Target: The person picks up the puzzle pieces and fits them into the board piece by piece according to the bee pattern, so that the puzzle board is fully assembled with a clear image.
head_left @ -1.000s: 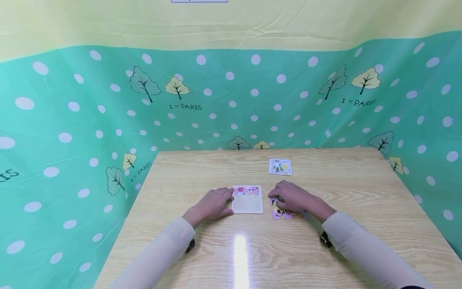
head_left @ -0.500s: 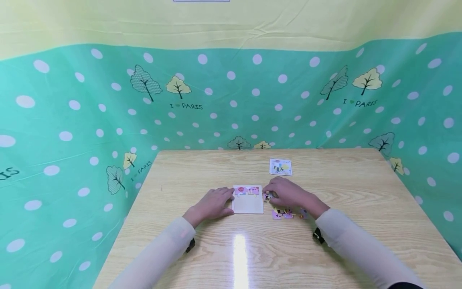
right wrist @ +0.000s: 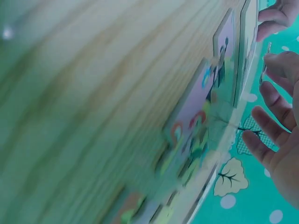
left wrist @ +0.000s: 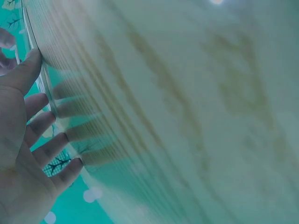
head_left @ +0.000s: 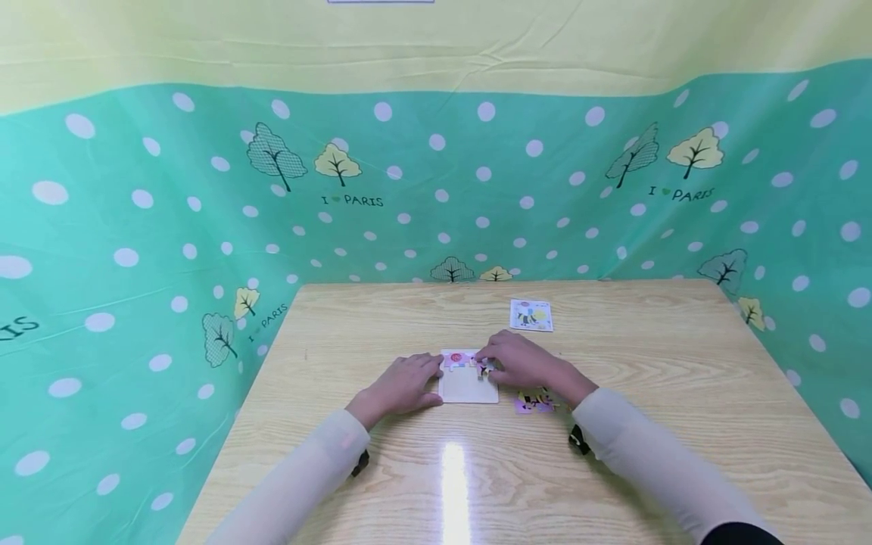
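A white square puzzle board [head_left: 466, 388] lies mid-table, with pink puzzle pieces [head_left: 455, 359] along its far edge. My left hand [head_left: 402, 384] rests at the board's left edge, its thumb and fingers spread; the left wrist view shows those fingers [left wrist: 51, 149] fairly straight on the surface. Over the board's right part, my right hand [head_left: 524, 359] pinches a puzzle piece [head_left: 484, 370], seen edge-on as a thin puzzle piece [right wrist: 265, 63] between thumb and finger in the right wrist view. Several loose puzzle pieces [head_left: 533, 401] lie right of the board, partly hidden by my right hand and wrist.
A square picture card [head_left: 531, 315] with a bee on it lies farther back, right of the board. The wooden table [head_left: 381, 318] ends at a green dotted curtain [head_left: 368, 227] behind and at both sides.
My right hand has picked up a puzzle piece from the loose group and carried it left, over the board. My left hand has stayed at the board's edge.
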`<state>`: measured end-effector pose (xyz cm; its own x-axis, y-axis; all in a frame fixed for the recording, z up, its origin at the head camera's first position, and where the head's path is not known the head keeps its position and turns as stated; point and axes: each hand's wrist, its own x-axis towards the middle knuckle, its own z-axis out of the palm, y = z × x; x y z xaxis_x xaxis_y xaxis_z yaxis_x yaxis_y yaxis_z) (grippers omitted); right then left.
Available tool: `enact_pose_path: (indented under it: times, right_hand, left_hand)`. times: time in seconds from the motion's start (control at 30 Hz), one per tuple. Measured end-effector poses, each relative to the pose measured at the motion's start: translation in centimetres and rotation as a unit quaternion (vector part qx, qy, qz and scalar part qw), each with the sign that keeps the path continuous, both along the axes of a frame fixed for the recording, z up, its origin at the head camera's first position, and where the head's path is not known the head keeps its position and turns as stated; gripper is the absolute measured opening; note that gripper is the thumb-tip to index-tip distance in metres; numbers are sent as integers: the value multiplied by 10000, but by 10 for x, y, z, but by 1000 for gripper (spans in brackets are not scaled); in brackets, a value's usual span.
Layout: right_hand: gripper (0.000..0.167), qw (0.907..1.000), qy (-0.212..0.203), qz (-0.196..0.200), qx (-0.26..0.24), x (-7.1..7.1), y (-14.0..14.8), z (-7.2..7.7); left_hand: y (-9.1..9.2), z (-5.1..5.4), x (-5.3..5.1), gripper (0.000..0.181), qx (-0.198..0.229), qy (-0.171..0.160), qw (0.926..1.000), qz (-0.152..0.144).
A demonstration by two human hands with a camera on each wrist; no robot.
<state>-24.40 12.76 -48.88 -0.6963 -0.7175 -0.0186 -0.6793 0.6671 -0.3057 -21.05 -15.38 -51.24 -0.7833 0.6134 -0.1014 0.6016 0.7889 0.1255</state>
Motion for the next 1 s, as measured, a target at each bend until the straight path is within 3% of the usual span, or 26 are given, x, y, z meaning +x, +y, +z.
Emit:
enact_pose_path:
  times: [0.67, 1.0]
  right_hand:
    - [44, 9996, -34, 172, 212, -3, -39, -7]
    - [40, 9997, -55, 136, 185, -1, -53, -9]
  left_hand:
    - [-1, 4, 0, 56, 12, 105, 9999, -70]
    - [0, 2, 0, 57, 25, 83, 9999, -73]
